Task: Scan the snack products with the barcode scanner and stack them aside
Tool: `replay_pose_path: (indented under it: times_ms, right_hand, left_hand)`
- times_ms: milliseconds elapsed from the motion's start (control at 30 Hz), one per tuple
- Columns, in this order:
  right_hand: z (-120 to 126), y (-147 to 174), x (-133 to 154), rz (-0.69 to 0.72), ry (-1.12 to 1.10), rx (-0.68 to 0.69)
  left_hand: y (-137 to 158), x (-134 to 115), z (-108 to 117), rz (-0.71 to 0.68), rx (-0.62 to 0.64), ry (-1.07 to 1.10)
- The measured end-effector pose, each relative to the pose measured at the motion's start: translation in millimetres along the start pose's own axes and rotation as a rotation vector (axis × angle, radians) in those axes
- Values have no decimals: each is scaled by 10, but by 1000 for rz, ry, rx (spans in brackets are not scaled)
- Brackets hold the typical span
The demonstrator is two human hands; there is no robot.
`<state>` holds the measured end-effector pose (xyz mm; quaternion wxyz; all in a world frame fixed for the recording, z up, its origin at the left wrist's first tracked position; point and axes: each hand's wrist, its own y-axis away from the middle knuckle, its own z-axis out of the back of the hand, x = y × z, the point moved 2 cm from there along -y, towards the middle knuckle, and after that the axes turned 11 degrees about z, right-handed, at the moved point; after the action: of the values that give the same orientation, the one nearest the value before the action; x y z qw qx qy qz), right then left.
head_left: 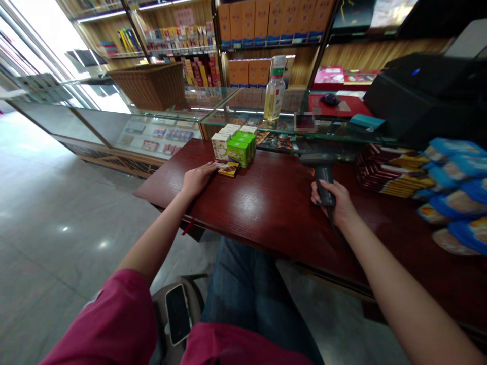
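My left hand point(198, 179) lies palm down on the brown table point(262, 208), its fingers stretched out. Its fingertips touch the edge of a small flat yellow and dark-red packet point(229, 170). Just behind that packet stand several green drink cartons point(240, 147) and white cartons point(220, 144), grouped together. In my right hand point(337, 200) is a black handheld barcode scanner point(323, 177); the fingers wrap round its handle. The scanner's head points left above the table, and its cable hangs down past my wrist.
Stacked dark-red and yellow packets point(391, 172) and blue-lidded tubs point(464, 197) crowd the table's right side. A bottle point(275, 94) of pale yellow liquid stands on the glass counter point(232, 109) behind. A wicker basket point(152, 86) is further left. A phone point(178, 314) lies beside my leg.
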<state>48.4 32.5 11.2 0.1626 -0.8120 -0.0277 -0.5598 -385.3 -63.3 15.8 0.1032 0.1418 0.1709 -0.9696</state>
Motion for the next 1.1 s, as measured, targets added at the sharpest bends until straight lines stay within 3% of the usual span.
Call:
replay_pose_path:
  times_ms: [167,367,467,633,733,833,900,967,1100]
  right_hand:
    - [106,20,109,108,20,-83]
    - [651,171,386,272,199,-238]
    - [975,253,481,378,355,-362]
    - [1321,264,451,507,440,-536]
    - [1407,228,376,520,464,-512]
    - [1432,219,346,568,544,-495]
    - [1430,237,360,601,608,-595]
    - [1404,247,385,617,647,-624]
    - [1363,239,414,630,694,-570]
  left_hand:
    - [2,-63,66,-1,10,-8]
    - [129,-392,57,-115,-179,116]
    - [139,-927,-197,-258,-134,198]
    - [40,-2509,-842,-633,67,255]
    - [-117,-3466,-1216,-698,73,315]
    - [-294,-4149,-1495,-626,14,392]
    - [-385,-4400,-1619,-587,6,407]
    - [-448,-4482,-1690,-584,27,428]
    - [-517,-4277,-1679,-575,52,542]
